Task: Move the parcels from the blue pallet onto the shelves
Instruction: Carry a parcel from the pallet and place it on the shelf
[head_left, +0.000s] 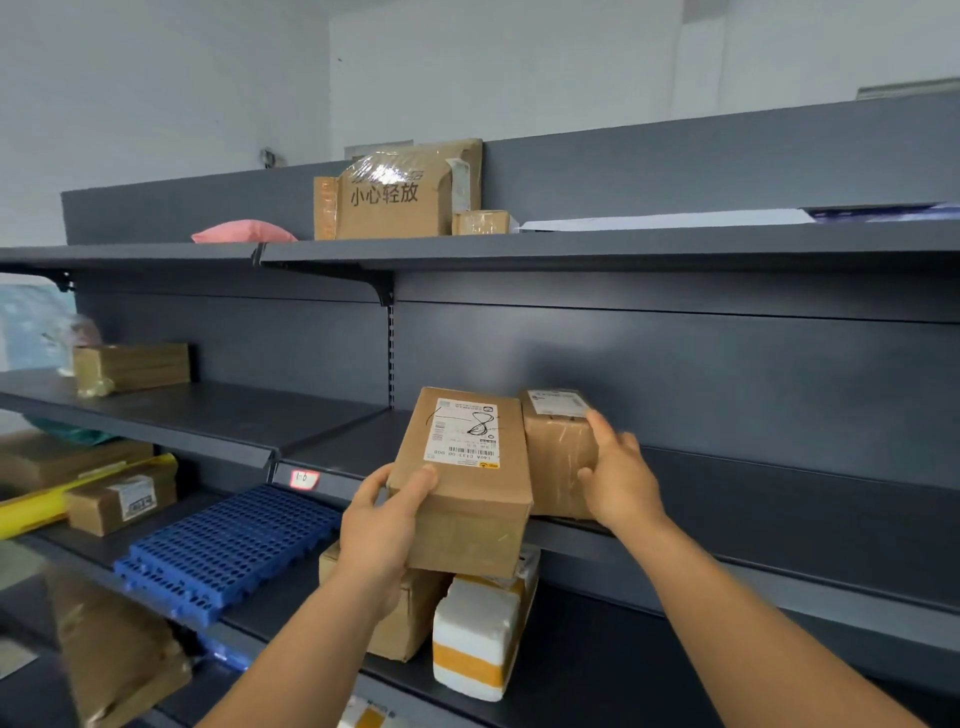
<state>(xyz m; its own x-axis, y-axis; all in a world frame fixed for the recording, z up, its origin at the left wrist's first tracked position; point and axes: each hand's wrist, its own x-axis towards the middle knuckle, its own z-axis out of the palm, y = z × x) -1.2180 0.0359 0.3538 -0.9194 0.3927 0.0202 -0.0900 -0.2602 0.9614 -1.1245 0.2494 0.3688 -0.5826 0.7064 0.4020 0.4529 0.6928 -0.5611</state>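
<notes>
Two parcels we see at the middle shelf: left hand fingers grip the labelled box, right hand fingers curl around the smaller box.

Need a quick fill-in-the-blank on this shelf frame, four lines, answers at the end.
1. The left hand grips the ____ box bearing the large white label.
2. The right hand holds the smaller box on the ____ shelf.
3. The soft parcel on the top shelf is ____.
4. The plastic pallet is ____.

Missing words: cardboard; middle; pink; blue
</notes>
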